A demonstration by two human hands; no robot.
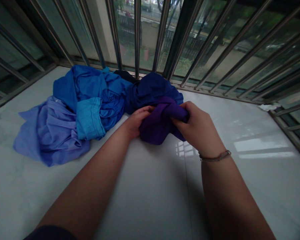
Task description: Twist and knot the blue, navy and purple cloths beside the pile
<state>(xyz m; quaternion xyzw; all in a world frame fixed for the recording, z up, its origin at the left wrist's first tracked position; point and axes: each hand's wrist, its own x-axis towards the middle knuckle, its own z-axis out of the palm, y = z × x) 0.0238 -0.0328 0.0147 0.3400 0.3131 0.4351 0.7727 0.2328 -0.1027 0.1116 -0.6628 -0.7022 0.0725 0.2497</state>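
Note:
A crumpled purple garment [157,128] lies on the white marble ledge [145,193] in front of me. My left hand [136,121] grips its left side with the fingers curled into the cloth. My right hand [197,128], with a thin bracelet at the wrist, is closed round the garment's right end. Behind the purple garment a dark navy garment [152,88] touches it. To the left sit a bright blue garment [97,100] and a lavender-blue one [50,133], heaped together.
Metal window bars [137,36] run along the back and both sides of the ledge, with glass and a street behind. A small white scrap [267,107] lies by the right rail.

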